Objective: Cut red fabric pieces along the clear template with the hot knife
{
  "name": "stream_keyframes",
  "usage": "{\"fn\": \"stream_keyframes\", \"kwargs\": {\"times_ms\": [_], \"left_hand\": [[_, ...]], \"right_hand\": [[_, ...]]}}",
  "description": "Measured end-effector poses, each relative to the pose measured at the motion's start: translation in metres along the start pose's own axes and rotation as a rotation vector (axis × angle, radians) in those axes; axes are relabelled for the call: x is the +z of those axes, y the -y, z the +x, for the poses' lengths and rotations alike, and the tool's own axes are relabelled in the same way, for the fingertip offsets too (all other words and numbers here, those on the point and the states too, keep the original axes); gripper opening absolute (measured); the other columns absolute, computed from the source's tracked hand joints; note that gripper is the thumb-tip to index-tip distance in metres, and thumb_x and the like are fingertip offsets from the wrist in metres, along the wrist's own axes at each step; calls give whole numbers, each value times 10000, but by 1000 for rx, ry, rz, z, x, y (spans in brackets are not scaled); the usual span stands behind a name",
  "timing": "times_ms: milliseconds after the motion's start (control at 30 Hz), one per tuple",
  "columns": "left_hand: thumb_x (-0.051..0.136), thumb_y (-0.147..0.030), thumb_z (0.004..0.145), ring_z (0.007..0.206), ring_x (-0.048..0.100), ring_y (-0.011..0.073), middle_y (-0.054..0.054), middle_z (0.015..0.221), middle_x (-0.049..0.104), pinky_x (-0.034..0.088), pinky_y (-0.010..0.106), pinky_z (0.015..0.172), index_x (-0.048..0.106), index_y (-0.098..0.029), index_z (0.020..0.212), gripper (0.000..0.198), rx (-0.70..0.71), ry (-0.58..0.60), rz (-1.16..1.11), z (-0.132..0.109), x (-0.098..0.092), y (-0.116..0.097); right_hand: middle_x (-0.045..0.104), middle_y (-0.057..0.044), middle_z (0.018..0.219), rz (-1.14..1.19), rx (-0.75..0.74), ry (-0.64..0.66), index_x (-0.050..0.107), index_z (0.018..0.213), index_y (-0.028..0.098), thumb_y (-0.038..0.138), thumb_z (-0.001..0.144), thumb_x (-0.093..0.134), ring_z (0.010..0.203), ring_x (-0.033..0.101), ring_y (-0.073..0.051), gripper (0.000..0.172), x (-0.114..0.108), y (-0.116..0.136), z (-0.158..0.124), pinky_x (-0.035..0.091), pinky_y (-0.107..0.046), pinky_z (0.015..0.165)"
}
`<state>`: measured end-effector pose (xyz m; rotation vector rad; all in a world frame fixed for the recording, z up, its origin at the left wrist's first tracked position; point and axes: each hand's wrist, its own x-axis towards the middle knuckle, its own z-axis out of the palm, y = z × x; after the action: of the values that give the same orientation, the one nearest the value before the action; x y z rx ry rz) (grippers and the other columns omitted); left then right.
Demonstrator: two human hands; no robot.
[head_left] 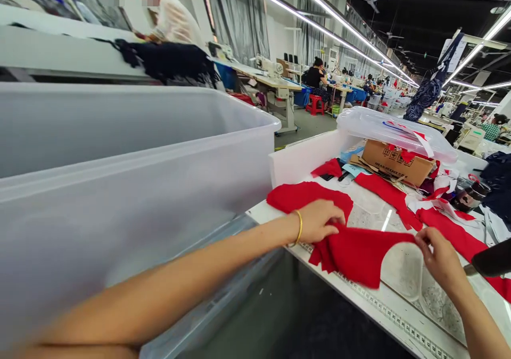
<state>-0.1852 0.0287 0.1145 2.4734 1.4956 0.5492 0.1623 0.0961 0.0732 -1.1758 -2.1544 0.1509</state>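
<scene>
A piece of red fabric (359, 252) stretches between my two hands over the front edge of the white table. My left hand (321, 220), with a gold bangle at the wrist, grips its left end with curled fingers. My right hand (437, 250) pinches the far right corner between thumb and fingers. The fabric's lower edge hangs over a measuring tape (391, 311) fixed along the table edge. Behind my left hand lies another red fabric piece (307, 195), flat on the table.
A large grey plastic bin (191, 167) stands at the left, against the table. At the back are a cardboard box (397, 162), a clear plastic lid (395, 122) and red scraps (383, 188). A dark bottle (471, 195) stands at right. Other people work at sewing machines beyond.
</scene>
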Motion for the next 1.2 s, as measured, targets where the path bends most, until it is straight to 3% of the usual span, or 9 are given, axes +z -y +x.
{"fn": "stream_keyframes", "kwargs": {"times_ms": [100, 200, 300, 467, 600, 733, 1000, 1100, 1200], "left_hand": [[583, -135, 883, 986, 611, 265, 89, 889, 695, 462, 449, 998, 722, -176, 873, 145, -28, -168, 178, 9, -30, 23], [496, -108, 919, 1014, 580, 275, 94, 903, 670, 400, 538, 1096, 716, -193, 873, 239, 18, -415, 496, 4, -52, 48], [480, -76, 906, 990, 576, 277, 97, 902, 655, 419, 553, 1094, 718, -211, 863, 276, -34, -458, 641, -15, -49, 71], [531, 1, 777, 899, 589, 270, 100, 830, 643, 476, 527, 1053, 711, -214, 748, 283, -106, -368, 674, -46, -12, 98], [542, 26, 737, 910, 601, 271, 106, 842, 657, 469, 524, 1080, 722, -216, 739, 301, -124, -339, 662, -52, 5, 106], [546, 33, 723, 961, 605, 280, 100, 870, 661, 456, 532, 1094, 706, -222, 734, 301, -141, -341, 660, -52, 1, 110], [457, 58, 778, 1029, 580, 319, 107, 947, 646, 399, 612, 1099, 657, -209, 749, 336, -79, -419, 680, -36, -23, 92], [482, 47, 789, 1031, 568, 323, 112, 997, 645, 425, 602, 1057, 677, -186, 832, 306, 37, -409, 644, -1, -4, 62], [505, -21, 873, 970, 576, 283, 88, 935, 647, 500, 510, 982, 684, -190, 840, 249, 203, -319, 610, 49, 40, 22]], "right_hand": [[648, -20, 731, 16, -17, -367, 580, 810, 237, 496, 946, 543, 659, 604, -202, 295, -8, 37, 19, 439, -327, 616], [622, -12, 767, 58, -174, -516, 578, 853, 238, 401, 984, 544, 704, 592, -188, 212, 0, 75, 27, 441, -329, 675], [652, -18, 806, 32, -377, -418, 570, 889, 240, 248, 1006, 515, 758, 615, -182, 130, 27, 99, 19, 416, -330, 702], [669, -17, 830, -38, -483, -84, 568, 888, 225, 123, 982, 497, 758, 611, -171, 156, 71, 103, -6, 417, -318, 734], [655, -14, 827, -73, -516, 58, 550, 861, 222, 114, 966, 522, 749, 615, -175, 153, 73, 92, -20, 429, -304, 701], [659, -28, 869, -63, -471, 70, 561, 878, 220, 153, 985, 506, 756, 633, -172, 138, 60, 72, -35, 461, -298, 688], [669, -53, 865, -135, -296, 42, 594, 854, 223, 217, 999, 463, 766, 650, -193, 196, 26, 22, -69, 481, -331, 684], [668, -51, 853, -125, -222, 1, 594, 850, 218, 210, 990, 476, 757, 638, -187, 183, 16, 14, -75, 483, -330, 679], [660, -40, 836, -75, -170, -60, 586, 846, 213, 182, 984, 487, 752, 627, -173, 172, 15, 12, -79, 492, -314, 689]]}}
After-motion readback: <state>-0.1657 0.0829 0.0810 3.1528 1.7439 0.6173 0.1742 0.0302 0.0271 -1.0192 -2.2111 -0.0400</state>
